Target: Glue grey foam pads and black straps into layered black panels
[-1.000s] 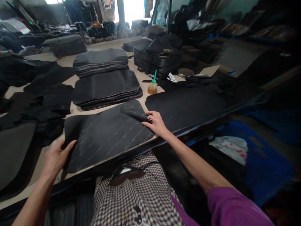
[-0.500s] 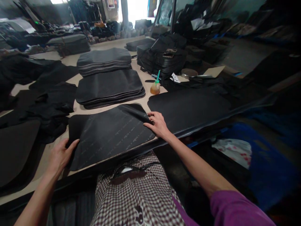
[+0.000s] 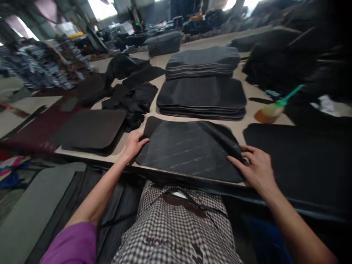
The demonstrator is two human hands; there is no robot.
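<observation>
A black sheet with rounded corners and faint printed lettering [image 3: 181,146] lies at the front edge of the table [image 3: 176,118]. My left hand [image 3: 134,146] grips its left edge, thumb on top. At the right edge, my right hand [image 3: 254,165] pinches the sheet between thumb and fingers, and a fold runs from there to the sheet's far edge. Behind the sheet stands a stack of black panels [image 3: 202,95], with a second stack [image 3: 203,60] farther back.
Dark panels [image 3: 93,128] and crumpled black pieces [image 3: 132,102] lie to the left. On the right are a bottle of amber liquid with a green nozzle [image 3: 269,113] and another black sheet [image 3: 308,157]. Grey and black sheets [image 3: 46,198] stand below the table at left.
The view has swung left, so the table's contents appear farther right. Both hands still hold the sheet's edges, and the fold near my right hand looks larger.
</observation>
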